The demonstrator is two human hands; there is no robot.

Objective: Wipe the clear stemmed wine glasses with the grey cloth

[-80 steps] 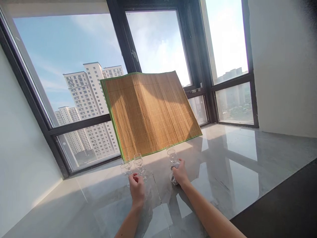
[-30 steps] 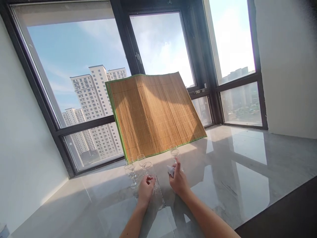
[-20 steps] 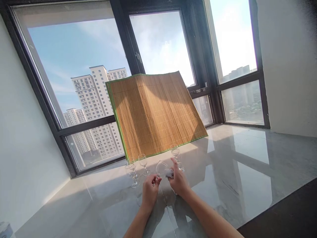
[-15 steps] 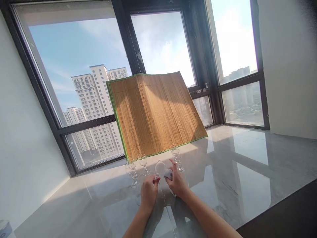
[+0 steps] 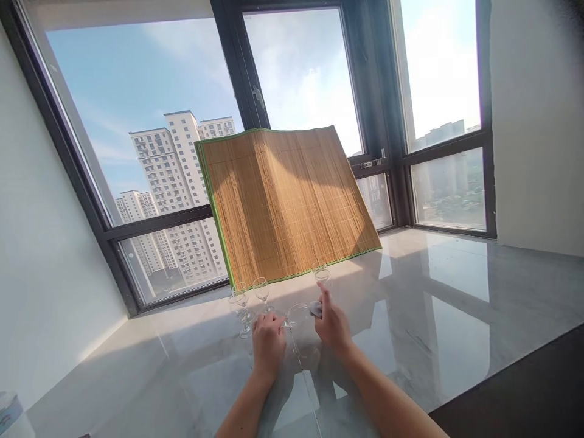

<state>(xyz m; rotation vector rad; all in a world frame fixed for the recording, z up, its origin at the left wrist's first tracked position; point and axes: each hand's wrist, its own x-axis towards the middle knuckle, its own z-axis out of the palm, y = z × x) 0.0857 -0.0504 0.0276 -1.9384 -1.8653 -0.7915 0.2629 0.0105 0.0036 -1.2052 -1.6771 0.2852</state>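
Note:
A clear stemmed glass (image 5: 298, 312) lies tilted sideways between my hands, its bowl toward the right. My left hand (image 5: 269, 340) is closed, its fingertips pinching the glass at the stem end. In my right hand (image 5: 333, 322) a small greyish-white cloth (image 5: 316, 309) is gripped beside the bowl's mouth, with the index finger pointing forward. Left of my left hand, more stemmed glasses (image 5: 244, 331) stand close together, and another stemmed glass (image 5: 261, 289) is just behind it. Beyond my right fingertip stand further glasses (image 5: 322, 276), partly hidden by that hand.
A bamboo mat (image 5: 292, 207) with green edging leans against the dark window frame (image 5: 396, 152) behind the glasses. Everything stands on a glossy grey stone ledge (image 5: 150, 377). A white container (image 5: 13, 417) is cut off at the lower left.
My right hand and the cloth have moved slightly right, away from the glass's bowl. My left hand has shifted a little left and turned, keeping the glass. The view has tilted slightly.

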